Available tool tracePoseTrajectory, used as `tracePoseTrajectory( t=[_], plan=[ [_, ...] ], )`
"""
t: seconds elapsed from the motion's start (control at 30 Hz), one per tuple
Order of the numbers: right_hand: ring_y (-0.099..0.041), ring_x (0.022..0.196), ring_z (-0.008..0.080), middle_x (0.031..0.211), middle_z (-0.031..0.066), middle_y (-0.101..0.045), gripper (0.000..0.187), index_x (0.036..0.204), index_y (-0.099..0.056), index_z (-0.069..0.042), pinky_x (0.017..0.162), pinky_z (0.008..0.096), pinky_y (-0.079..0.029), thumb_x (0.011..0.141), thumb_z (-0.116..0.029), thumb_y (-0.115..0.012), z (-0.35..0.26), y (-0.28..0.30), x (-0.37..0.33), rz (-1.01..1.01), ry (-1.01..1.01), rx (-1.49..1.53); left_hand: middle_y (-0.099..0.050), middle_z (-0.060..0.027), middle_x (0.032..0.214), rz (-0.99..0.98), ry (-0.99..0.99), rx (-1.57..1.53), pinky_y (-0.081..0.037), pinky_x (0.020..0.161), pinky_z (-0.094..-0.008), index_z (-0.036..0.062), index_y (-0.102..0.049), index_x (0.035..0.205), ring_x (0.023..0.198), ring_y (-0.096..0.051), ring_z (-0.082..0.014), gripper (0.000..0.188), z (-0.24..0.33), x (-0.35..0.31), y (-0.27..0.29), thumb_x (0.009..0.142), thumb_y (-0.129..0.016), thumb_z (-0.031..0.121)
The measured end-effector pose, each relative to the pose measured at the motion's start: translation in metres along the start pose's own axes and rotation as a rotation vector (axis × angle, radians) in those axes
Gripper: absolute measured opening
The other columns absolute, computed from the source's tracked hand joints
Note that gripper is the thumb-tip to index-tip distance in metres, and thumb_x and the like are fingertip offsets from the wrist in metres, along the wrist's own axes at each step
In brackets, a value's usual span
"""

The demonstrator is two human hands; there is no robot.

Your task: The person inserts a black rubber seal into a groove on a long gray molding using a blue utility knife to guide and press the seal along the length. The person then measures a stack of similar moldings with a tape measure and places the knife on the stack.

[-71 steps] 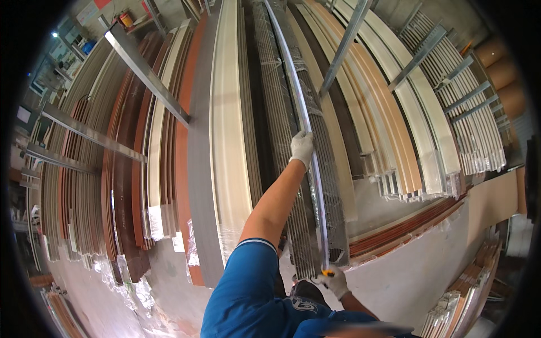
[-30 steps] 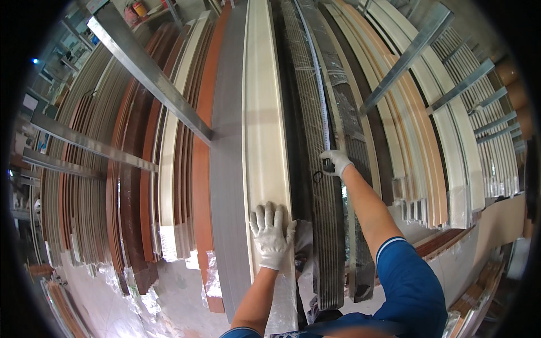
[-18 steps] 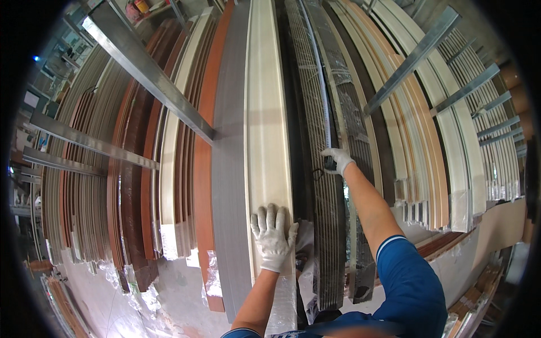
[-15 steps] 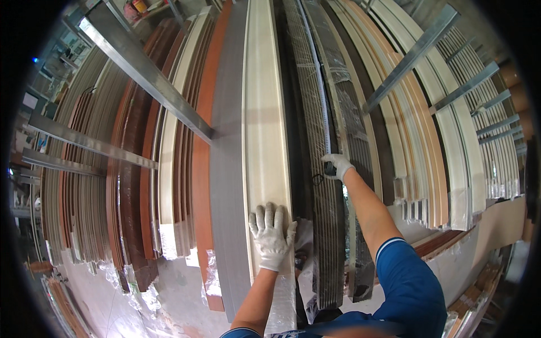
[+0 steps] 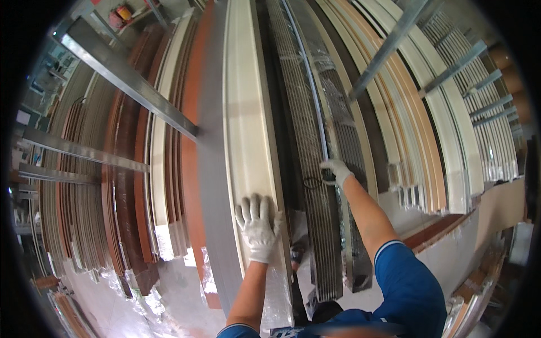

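Note:
My left hand (image 5: 258, 226), in a pale glove with greyish fingertips, lies flat with fingers spread on a long cream panel (image 5: 248, 124). The panel has raised edges and clear plastic wrap at its near end. My right hand (image 5: 339, 171), gloved too, is closed around a dark tape measure (image 5: 328, 177), mostly hidden by the fingers. From it the tape's thin bluish blade (image 5: 310, 67) runs far ahead along a stack of dark ribbed panels (image 5: 307, 141). A dark loop, perhaps a wrist strap, hangs beside the hand.
Grey metal rack bars (image 5: 129, 79) jut between the stacks on the left, with another bar (image 5: 389, 56) on the right. Reddish-brown panels (image 5: 127, 163) and a grey panel (image 5: 217, 169) lie left of the cream one. Cream and tan profiles (image 5: 406, 124) fill the right side. Loose plastic (image 5: 152, 304) hangs near the floor.
The view has shifted, so the racks and panels sit a little further left in the picture. Both hands keep their places: the left flat on the cream panel, the right on the tape measure.

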State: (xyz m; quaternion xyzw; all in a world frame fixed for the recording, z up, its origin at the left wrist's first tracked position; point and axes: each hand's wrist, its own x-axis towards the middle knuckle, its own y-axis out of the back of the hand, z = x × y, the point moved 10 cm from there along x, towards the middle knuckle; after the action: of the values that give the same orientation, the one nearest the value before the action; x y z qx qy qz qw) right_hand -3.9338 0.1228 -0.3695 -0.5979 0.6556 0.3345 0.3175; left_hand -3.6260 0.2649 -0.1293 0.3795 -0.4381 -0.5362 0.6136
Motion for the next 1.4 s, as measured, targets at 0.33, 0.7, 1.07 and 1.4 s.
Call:
tracePoseTrajectory(
  t=[0.33,0.7,1.07,1.4],
  plan=[
    [-0.068,0.073,0.02,0.089,0.007,-0.071,0.025,0.102,-0.073,-0.006,0.068,0.0373,-0.056,0.08,-0.018,-0.078,0.146,0.064,-0.091,0.081,0.038,-0.138,-0.055,-0.015,0.14,0.132,-0.098,0.071,-0.026,0.119,-0.054,0.0111,-0.061,0.133,0.135,-0.045,-0.0377,0.055,0.006,-0.004,-0.006,0.098,-0.056,0.053],
    [-0.07,0.102,0.0276,0.109,0.0165,-0.074,0.054,0.12,-0.069,-0.002,0.092,0.0356,-0.052,0.073,-0.026,-0.08,0.355,0.109,-0.234,0.306,-0.093,-0.454,-0.06,-0.0107,0.136,0.208,-0.189,0.064,-0.029,0.116,-0.0514,0.0132,-0.064,0.129,0.13,-0.05,-0.0327,0.058,0.006,-0.007,-0.011,0.096,-0.054,0.06],
    [-0.07,0.102,0.0292,0.11,0.017,-0.073,0.057,0.121,-0.069,-0.003,0.091,0.0372,-0.052,0.074,-0.032,-0.079,0.36,0.106,-0.237,0.329,-0.06,-0.49,-0.061,-0.0076,0.138,0.232,-0.197,0.064,-0.028,0.118,-0.0513,0.0199,-0.065,0.131,0.135,-0.049,-0.0323,0.057,-0.005,-0.008,-0.022,0.096,-0.053,0.063],
    [-0.069,0.105,0.028,0.116,0.0181,-0.073,0.063,0.129,-0.066,-0.001,0.094,0.0361,-0.052,0.074,-0.028,-0.079,0.365,0.104,-0.233,0.335,-0.108,-0.489,-0.059,-0.009,0.143,0.225,-0.199,0.081,-0.027,0.12,-0.0524,0.0204,-0.063,0.134,0.138,-0.046,-0.0344,0.058,-0.01,-0.007,-0.026,0.097,-0.053,0.064]
  ],
)
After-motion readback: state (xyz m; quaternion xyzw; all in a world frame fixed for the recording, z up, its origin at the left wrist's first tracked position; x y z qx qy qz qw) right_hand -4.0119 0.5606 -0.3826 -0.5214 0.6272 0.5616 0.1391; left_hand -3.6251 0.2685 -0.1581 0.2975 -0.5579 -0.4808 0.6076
